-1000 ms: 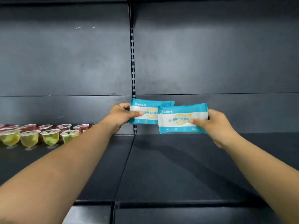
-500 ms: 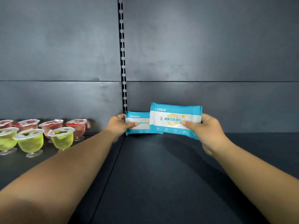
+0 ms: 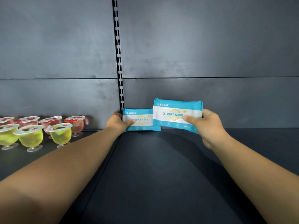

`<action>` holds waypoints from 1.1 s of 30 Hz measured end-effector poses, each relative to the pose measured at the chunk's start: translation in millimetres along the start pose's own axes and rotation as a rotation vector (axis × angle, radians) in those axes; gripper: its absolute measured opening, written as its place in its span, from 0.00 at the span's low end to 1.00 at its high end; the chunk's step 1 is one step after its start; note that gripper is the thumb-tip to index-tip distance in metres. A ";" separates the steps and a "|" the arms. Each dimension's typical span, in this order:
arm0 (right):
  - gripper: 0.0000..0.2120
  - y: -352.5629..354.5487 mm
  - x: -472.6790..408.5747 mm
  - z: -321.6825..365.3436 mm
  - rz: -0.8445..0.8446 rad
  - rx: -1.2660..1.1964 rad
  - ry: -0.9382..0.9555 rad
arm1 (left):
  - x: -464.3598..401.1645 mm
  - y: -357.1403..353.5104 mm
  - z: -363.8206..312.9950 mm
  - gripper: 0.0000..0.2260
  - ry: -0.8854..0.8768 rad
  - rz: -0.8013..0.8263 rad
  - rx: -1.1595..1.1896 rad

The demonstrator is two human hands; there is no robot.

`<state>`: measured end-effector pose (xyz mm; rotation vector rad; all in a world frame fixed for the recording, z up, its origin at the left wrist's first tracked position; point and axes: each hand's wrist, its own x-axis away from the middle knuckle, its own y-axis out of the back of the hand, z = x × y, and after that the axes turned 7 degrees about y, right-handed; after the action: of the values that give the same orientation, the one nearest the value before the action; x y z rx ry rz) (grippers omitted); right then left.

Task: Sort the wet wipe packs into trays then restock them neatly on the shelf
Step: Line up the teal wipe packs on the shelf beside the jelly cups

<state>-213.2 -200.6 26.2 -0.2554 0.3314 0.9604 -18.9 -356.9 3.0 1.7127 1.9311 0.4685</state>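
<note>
Standing on its long edge at the back of the shelf [image 3: 161,167], the left wet wipe pack [image 3: 139,120] is pinched by the left hand [image 3: 117,122], thumb on the printed front and fingers hidden behind. Its bottom edge is seen touching the shelf surface, just beside the slotted upright [image 3: 119,62] and close against the dark back panel [image 3: 210,46]. The right wet wipe pack [image 3: 177,114] is gripped at its right end by the right hand [image 3: 208,125], thumb across the front; it is held tilted, slightly above the shelf, and its left edge overlaps the front of the first pack.

To the left of the upright, a group of jelly cups [image 3: 40,130] is set out in two rows on the neighbouring shelf section: yellow-green ones in front, red ones behind. They are well apart from both packs, with the left forearm [image 3: 64,167] stretched between. Nothing is found between the packs and the back panel.

Compared with half a second ago, the left pack is now lowered onto the shelf, and the right pack is brought down a little nearer the shelf, with the overlap kept.
</note>
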 end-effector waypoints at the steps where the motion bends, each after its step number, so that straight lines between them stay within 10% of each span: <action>1: 0.08 0.6 0.3 0.5 0.001 -0.001 -0.003 | 2.9 2.4 -0.5 0.26 0.002 -0.003 -0.018; 13: 0.10 -38.4 20.1 9.1 0.157 0.023 -0.035 | 172.0 67.1 16.9 0.23 -0.512 0.134 -0.627; 33: 0.13 -100.5 -38.1 -46.7 0.119 0.259 -0.137 | 180.3 58.9 27.9 0.17 -0.484 0.148 -0.699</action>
<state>-157.3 -301.3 4.6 0.0668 0.3439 1.0348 32.0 -172.7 -12.6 1.3391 1.1173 0.6215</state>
